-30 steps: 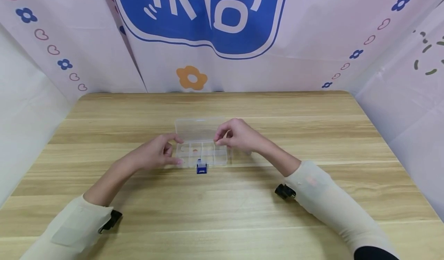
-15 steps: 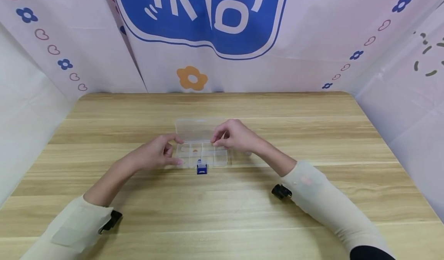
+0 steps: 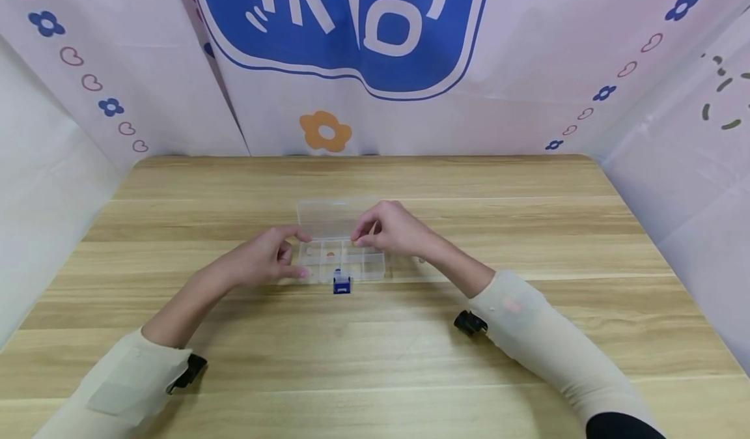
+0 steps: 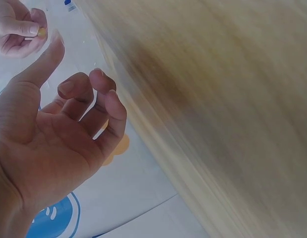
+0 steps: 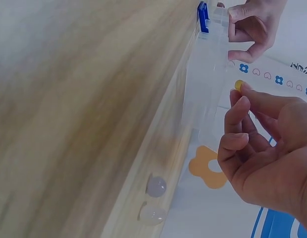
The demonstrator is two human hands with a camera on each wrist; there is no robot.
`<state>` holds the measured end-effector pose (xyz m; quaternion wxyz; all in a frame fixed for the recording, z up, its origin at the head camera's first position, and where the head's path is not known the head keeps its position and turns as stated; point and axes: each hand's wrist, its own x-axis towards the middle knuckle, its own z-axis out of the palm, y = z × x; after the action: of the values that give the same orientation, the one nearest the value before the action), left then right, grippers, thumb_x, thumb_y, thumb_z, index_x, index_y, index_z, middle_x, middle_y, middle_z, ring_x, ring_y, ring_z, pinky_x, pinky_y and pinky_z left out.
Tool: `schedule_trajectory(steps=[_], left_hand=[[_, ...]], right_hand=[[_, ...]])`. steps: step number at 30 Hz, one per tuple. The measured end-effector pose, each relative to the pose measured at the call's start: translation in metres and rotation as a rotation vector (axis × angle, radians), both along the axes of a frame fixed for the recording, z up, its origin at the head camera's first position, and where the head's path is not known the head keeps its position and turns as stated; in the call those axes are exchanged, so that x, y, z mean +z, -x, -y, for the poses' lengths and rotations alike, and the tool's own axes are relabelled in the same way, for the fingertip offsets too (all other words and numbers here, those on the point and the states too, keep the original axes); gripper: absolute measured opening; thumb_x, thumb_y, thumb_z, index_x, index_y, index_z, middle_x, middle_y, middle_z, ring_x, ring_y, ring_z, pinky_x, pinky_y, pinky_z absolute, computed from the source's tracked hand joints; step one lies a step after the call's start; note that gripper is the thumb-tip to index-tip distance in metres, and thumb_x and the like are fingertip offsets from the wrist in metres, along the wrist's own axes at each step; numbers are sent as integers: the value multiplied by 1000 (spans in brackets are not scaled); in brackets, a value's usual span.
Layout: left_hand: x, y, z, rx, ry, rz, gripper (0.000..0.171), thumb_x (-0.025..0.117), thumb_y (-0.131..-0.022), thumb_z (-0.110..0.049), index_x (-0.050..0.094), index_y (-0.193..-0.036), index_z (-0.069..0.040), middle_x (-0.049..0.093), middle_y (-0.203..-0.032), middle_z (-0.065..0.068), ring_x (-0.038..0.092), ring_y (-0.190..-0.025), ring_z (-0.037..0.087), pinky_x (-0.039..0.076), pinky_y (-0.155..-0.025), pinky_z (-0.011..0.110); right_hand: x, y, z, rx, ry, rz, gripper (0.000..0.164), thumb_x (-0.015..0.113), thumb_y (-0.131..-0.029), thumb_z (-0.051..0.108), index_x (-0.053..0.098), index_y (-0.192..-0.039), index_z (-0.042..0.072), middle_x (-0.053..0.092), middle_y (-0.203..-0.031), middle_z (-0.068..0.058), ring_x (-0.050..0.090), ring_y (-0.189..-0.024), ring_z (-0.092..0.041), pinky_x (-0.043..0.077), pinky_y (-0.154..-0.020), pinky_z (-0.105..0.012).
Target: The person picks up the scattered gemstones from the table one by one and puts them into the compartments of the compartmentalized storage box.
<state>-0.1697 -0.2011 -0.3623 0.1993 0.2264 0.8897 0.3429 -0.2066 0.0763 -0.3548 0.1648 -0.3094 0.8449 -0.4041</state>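
Observation:
A clear plastic compartment box (image 3: 374, 266) lies on the table, its lid (image 3: 322, 216) swung up at the back and a blue latch (image 3: 342, 286) at the front. My left hand (image 3: 263, 256) holds the box's left end between thumb and index finger. Over the back row of compartments, my right hand (image 3: 395, 230) pinches a small yellow, rounded piece (image 5: 238, 85) between thumb and index finger. A small orange piece (image 3: 331, 254) shows in a back compartment, left of the right fingertips. The other right fingers are loosely curled.
Two translucent round beads, one nearer the box (image 5: 156, 187) and one farther off (image 5: 153, 215), lie on the wooden table (image 3: 375, 361) to the right of the box. A printed cloth (image 3: 515, 55) hangs behind the table's back edge.
My right hand has shifted slightly left over the back compartments, still pinching the small piece. The left hand and the box have stayed in place.

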Motion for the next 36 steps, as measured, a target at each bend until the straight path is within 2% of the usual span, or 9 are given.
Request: schedule_trajectory(steps=[5, 15, 36], left_hand=[[0, 0, 0, 4, 0, 1, 56, 81, -91, -9, 53, -135, 11, 43, -59, -4, 37, -52, 8, 34, -50, 23], [0, 0, -1, 2, -5, -4, 55, 80, -92, -9, 53, -135, 11, 43, -58, -3, 37, -51, 7, 34, -50, 23], [1, -1, 0, 2, -5, 12, 56, 80, -92, -11, 52, -136, 11, 43, -60, -3, 37, -52, 8, 35, -51, 23]], right_hand=[[1, 0, 2, 0, -13, -15, 5, 75, -95, 3, 79, -92, 2, 76, -89, -9, 71, -80, -23, 57, -64, -25], [2, -1, 5, 17, -47, -79, 6, 75, -96, 5, 79, -93, 1, 77, -88, -5, 69, -81, -13, 56, -71, -23], [2, -1, 10, -26, -85, -35, 6, 75, -95, 4, 81, -95, 3, 77, -91, -2, 72, -82, -17, 56, -69, -24]])
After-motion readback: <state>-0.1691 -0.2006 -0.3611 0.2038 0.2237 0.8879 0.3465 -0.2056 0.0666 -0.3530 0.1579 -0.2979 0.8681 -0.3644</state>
